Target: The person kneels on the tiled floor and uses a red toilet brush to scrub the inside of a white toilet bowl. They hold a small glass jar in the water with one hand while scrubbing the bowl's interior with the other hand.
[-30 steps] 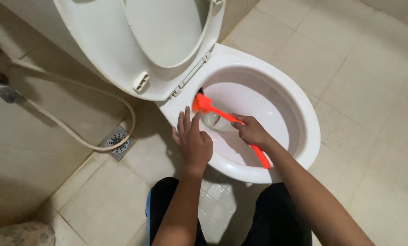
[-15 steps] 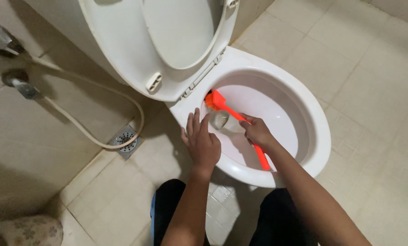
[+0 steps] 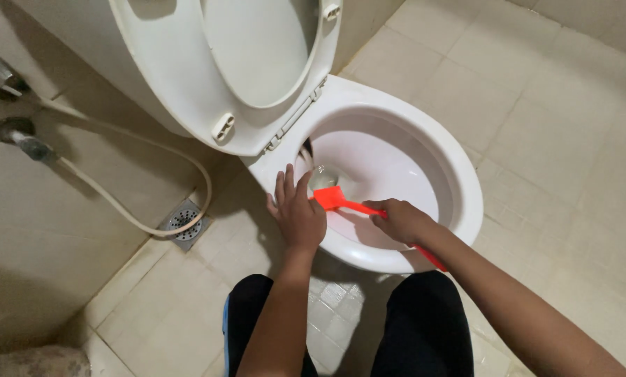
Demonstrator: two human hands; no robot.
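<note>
A white toilet bowl [image 3: 467, 183] stands before me with its seat and lid [image 3: 257, 63] raised. My right hand [image 3: 400, 220] grips the handle of an orange toilet brush [image 3: 334, 200]. The brush head lies just inside the near left wall of the bowl, next to my left hand. My left hand [image 3: 297, 213] rests flat on the bowl's near left rim, fingers spread toward the hinge. A little water shows at the bottom of the bowl.
A spray hose [image 3: 138, 216] runs from a wall fitting [image 3: 19, 132] and loops over the tiled floor beside a round floor drain [image 3: 185, 220]. My knees in dark trousers [image 3: 425, 321] are just in front of the bowl. Beige tiles cover floor and wall.
The brush head has come from the back of the bowl toward the near left rim, close to my left hand. My view has shifted slightly; my left hand stays on the rim.
</note>
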